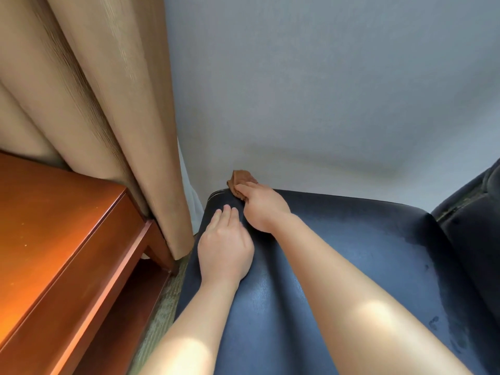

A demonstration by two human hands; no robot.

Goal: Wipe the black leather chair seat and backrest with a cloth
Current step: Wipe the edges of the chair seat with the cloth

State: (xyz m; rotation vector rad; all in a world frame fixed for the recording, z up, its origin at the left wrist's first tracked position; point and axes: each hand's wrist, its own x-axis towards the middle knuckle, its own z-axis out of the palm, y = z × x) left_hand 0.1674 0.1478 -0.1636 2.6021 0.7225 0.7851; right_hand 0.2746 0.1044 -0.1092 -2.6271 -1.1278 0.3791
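The black leather chair (351,253) fills the lower middle and right of the view; its dark surface shows damp streaks. A small brown cloth (239,181) lies on the chair's top edge by the wall. My right hand (263,207) presses down on the cloth, with most of the cloth hidden under the hand. Just left of it, my left hand (224,250) rests flat on the leather with straight fingers and holds nothing.
A grey wall (324,90) stands directly behind the chair. A beige curtain (108,117) hangs at the left, with an orange-brown wooden table (59,239) below it. A second dark chair (476,226) sits at the right edge. Carpet shows between table and chair.
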